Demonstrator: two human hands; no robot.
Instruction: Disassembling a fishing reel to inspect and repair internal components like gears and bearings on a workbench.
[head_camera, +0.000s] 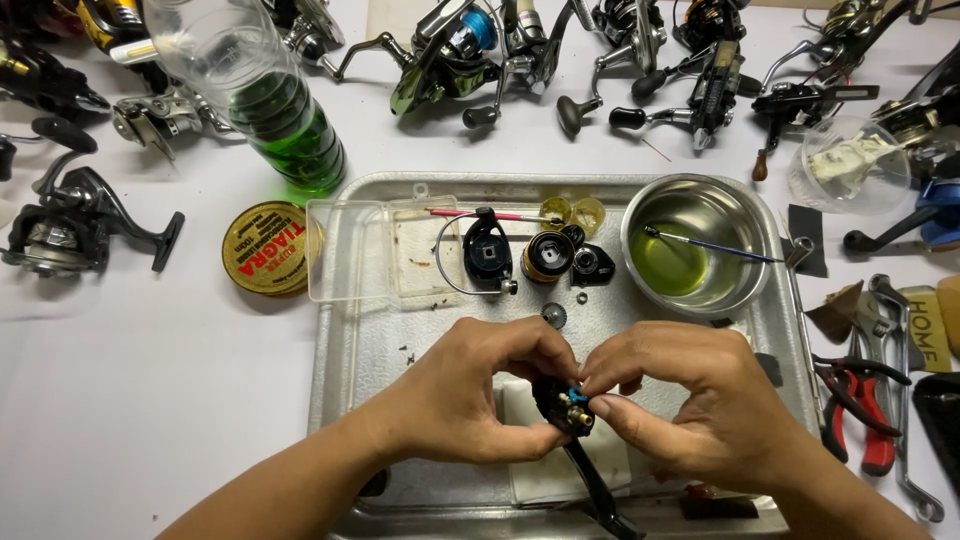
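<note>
Pinching a black reel body (562, 405), both hands (470, 395) (700, 400) hide most of it

Reel body (565, 405): black, with a small bright blue part and brass-gold bits, at the centre.
Tray (345, 330): dull silver metal.
Bowl (690, 200): shiny steel, at 1 o'clock, holding yellow-green liquid.
Brush (715, 244): blue handle.
Bottle (265, 90): clear plastic, at 11 o'clock, with deep green liquid.
Round tin (265, 248): gold with dark red lettering, at 9 o'clock.
Pliers (865, 410): red and black handles, at 3 o'clock.
Tabletop (130, 400): plain white.
</note>
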